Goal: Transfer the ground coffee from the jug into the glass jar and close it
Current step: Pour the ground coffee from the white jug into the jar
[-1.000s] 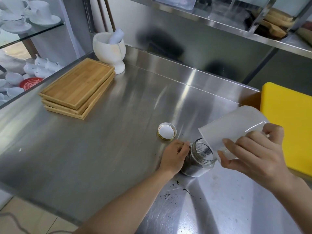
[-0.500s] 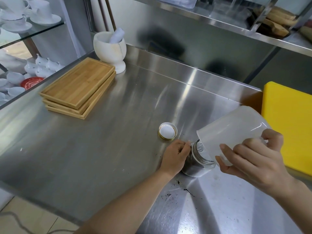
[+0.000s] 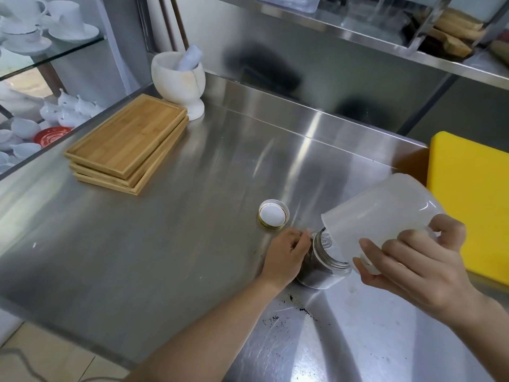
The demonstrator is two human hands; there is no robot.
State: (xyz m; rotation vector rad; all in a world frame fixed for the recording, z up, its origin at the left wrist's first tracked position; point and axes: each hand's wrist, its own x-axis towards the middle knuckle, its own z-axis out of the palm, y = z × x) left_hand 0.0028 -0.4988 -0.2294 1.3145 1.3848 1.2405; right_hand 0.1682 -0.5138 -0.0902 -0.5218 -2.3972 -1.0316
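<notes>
A small glass jar (image 3: 322, 267) with dark ground coffee inside stands on the steel counter. My left hand (image 3: 287, 253) grips its left side. My right hand (image 3: 413, 267) holds a translucent white plastic jug (image 3: 377, 216) tipped steeply down to the left, its rim over the jar's open mouth. The jug looks nearly empty inside. The jar's gold-rimmed lid (image 3: 273, 215) lies upside down on the counter, just left and behind the jar.
Spilled coffee grounds (image 3: 292, 306) dot the steel counter (image 3: 165, 257) in front of the jar. A yellow board (image 3: 473, 194) lies to the right. Stacked bamboo trays (image 3: 126, 142) and a white mortar with pestle (image 3: 179, 75) sit at the back left.
The jug has tipped further, its base higher and its rim shifted left over the jar's mouth. My left hand stays on the jar.
</notes>
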